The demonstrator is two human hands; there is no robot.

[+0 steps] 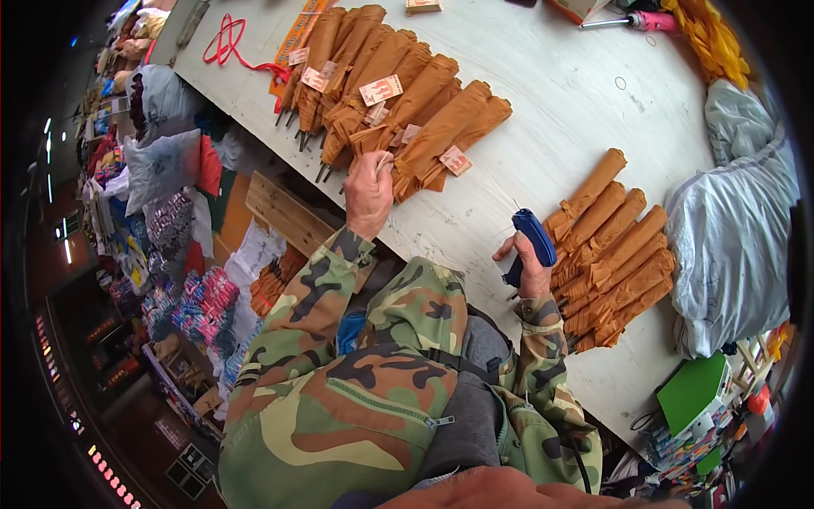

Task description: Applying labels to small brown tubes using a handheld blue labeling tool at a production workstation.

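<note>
My right hand point(534, 267) is wrapped round a dark blue tagging gun point(532, 231), its thin needle pointing up. My left hand point(370, 193) is closed in a pinch at the near edge of a row of folded brown umbrellas point(398, 81); what sits between the fingertips is too small to make out. Printed paper tags point(380, 90) lie on or hang from several umbrellas in this row. Just right of the tagging gun, a second pile of folded brown umbrellas point(615, 254) lies on the table, with no tags visible on it.
The white table point(543, 144) has its near edge by my body. A red ribbon point(227, 42) and an orange strip point(301, 34) lie at the far left. A pink-handled tool point(653, 22) is at the far right, above a white sack point(725, 229). A wooden board point(287, 210) stands below.
</note>
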